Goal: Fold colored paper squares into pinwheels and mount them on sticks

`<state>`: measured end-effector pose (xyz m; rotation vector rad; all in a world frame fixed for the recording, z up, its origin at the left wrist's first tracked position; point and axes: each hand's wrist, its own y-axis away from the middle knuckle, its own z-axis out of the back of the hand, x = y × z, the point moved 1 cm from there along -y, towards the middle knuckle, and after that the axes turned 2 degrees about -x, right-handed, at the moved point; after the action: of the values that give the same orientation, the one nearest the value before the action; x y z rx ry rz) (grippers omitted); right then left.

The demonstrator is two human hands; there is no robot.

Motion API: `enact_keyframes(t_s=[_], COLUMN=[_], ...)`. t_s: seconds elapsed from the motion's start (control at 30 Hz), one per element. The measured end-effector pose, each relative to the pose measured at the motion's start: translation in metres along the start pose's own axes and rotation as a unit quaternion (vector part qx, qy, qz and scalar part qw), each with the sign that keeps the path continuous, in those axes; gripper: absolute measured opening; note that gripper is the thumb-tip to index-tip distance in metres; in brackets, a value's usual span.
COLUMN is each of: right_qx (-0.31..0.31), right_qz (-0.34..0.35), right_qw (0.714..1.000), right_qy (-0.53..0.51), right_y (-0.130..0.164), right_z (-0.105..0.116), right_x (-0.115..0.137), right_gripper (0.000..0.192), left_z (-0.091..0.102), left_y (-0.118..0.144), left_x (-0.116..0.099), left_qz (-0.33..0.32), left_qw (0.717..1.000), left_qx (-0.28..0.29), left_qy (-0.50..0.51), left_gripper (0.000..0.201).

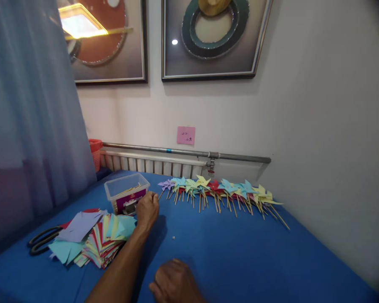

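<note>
My left hand [148,210] reaches forward to the right end of a clear plastic box [126,184] with a purple label. Its fingers are curled closed beside a small container [130,209] in front of the box; what they hold, if anything, is hidden. Thin wooden sticks [131,188] lie inside the box. Nearer to me, my right hand [177,281] is closed above the blue cloth, back of the hand up, its grip out of sight. A tiny pale bit [173,237] lies on the cloth between the hands.
Coloured paper squares [82,227] with cut corners lie in piles at left, beside black-handled scissors [42,240]. Finished paper pinwheels [227,186] on sticks form a row along the wall. Behind are a radiator [151,162], a pipe, a red basket [95,153] and a curtain [34,92].
</note>
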<state>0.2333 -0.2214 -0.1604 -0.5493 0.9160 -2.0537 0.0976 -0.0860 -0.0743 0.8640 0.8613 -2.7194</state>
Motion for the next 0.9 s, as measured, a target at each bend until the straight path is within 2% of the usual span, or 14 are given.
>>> enact_keyframes(t_s=[0.07,0.2,0.3,0.5,0.63,0.73,0.8,0.83,0.9], right_qx=[0.014,0.025,0.038,0.067,0.064,0.057,0.057,0.059,0.063], right_qz=[-0.018,-0.156,-0.226,-0.272,-0.299,-0.317,-0.327,-0.332,-0.338], right_qw=[1.0,0.987,0.973,0.958,0.95,0.945,0.941,0.939,0.935], right_qy=[0.008,-0.001,-0.023,-0.053,-0.065,-0.065,-0.07,-0.075,-0.083], right_y=[0.002,-0.004,-0.01,-0.01,-0.011,-0.011,-0.01,-0.01,-0.01], right_z=[0.001,0.023,0.032,0.028,0.029,0.031,0.03,0.03,0.029], right_x=[-0.009,-0.046,-0.066,-0.067,-0.068,-0.073,-0.075,-0.076,-0.076], right_gripper=[0.037,0.036,0.036,0.035,0.036,0.037,0.037,0.037,0.038], left_z=[-0.003,-0.012,-0.016,-0.025,-0.025,-0.011,0.007,0.018,0.043], left_y=[0.003,0.014,0.021,0.029,0.031,0.034,0.038,0.041,0.046], left_x=[-0.002,-0.013,-0.019,-0.019,-0.025,-0.027,-0.018,-0.01,0.014], left_qz=[-0.01,-0.051,-0.066,-0.084,-0.101,-0.134,-0.159,-0.165,-0.169], left_qw=[1.0,0.996,0.992,0.985,0.978,0.966,0.956,0.955,0.958], left_qx=[0.016,0.069,0.096,0.126,0.15,0.177,0.185,0.178,0.128], left_qy=[-0.011,-0.039,-0.056,-0.078,-0.103,-0.135,-0.16,-0.174,-0.192], left_gripper=[0.026,0.026,0.025,0.029,0.03,0.032,0.032,0.031,0.028])
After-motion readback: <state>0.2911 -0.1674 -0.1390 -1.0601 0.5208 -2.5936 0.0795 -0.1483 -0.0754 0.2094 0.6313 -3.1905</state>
